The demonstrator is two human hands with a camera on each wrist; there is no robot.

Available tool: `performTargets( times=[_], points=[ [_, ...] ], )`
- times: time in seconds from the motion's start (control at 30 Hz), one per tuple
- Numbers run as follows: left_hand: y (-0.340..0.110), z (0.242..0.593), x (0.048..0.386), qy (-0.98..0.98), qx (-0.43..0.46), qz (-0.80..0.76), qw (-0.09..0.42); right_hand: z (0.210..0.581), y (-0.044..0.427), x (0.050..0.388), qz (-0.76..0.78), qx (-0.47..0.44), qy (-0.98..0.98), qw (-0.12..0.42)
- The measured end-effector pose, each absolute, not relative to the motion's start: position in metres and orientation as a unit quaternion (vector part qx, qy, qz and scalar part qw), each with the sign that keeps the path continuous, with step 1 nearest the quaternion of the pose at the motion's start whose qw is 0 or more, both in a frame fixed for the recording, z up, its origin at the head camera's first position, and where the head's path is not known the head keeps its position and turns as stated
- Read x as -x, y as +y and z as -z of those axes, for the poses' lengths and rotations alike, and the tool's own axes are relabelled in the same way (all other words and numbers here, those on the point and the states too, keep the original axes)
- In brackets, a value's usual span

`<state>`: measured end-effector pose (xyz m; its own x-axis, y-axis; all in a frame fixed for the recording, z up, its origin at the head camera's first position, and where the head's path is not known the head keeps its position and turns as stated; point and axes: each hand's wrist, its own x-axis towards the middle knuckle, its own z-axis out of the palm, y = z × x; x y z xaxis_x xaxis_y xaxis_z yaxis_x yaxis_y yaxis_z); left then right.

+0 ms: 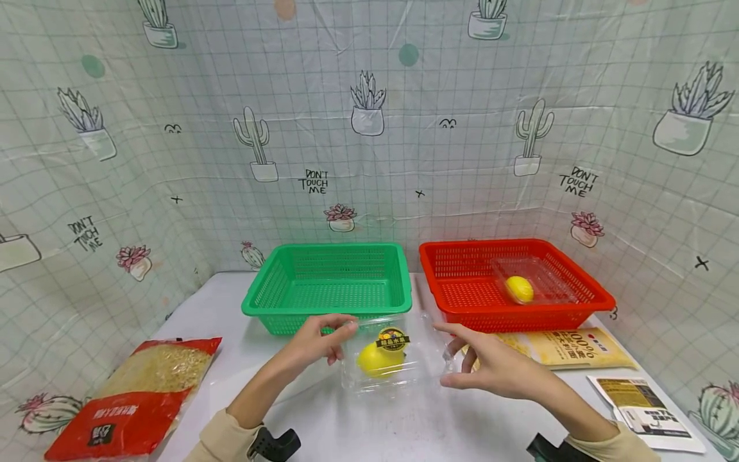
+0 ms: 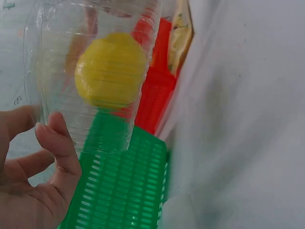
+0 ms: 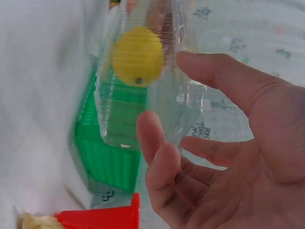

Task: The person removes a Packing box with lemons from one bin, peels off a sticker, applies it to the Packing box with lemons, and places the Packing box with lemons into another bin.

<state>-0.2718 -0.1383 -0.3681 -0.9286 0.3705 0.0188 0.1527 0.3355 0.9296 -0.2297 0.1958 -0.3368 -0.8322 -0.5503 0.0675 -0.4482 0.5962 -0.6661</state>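
Observation:
Between both hands, a clear plastic fruit box (image 1: 416,378) with a dark label (image 1: 392,339) is held above the table, a yellow lemon (image 1: 378,360) inside. My left hand (image 1: 324,337) pinches the left rim of the box with thumb and fingertips, also visible in the left wrist view (image 2: 43,171). At the right end, the curved fingers and thumb of my right hand (image 1: 491,362) hold the box side; their exact contact is hard to see through the clear plastic. In the right wrist view, the lemon (image 3: 138,56) shows through the ridged wall.
Behind the hands stands a green basket (image 1: 331,312). The red basket (image 1: 514,321) to its right holds another clear box (image 1: 548,282) with a lemon (image 1: 519,289). A red bag (image 1: 133,410) lies left; a yellow packet (image 1: 566,348) and a white pouch (image 1: 649,410) lie right.

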Motion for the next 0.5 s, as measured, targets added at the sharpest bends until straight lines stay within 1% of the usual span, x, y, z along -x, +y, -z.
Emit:
performTargets(
  times=[0.27,0.5],
  points=[
    [-0.145,0.351,0.279,0.801,-0.146,-0.573,0.092,0.326,0.198,0.247,0.389,0.277,0.878,0.037],
    [-0.151,0.34,0.288,0.76,-0.109,-0.629,0.12,0.323,0.189,0.263,0.461,0.245,0.852,0.036]
  ],
)
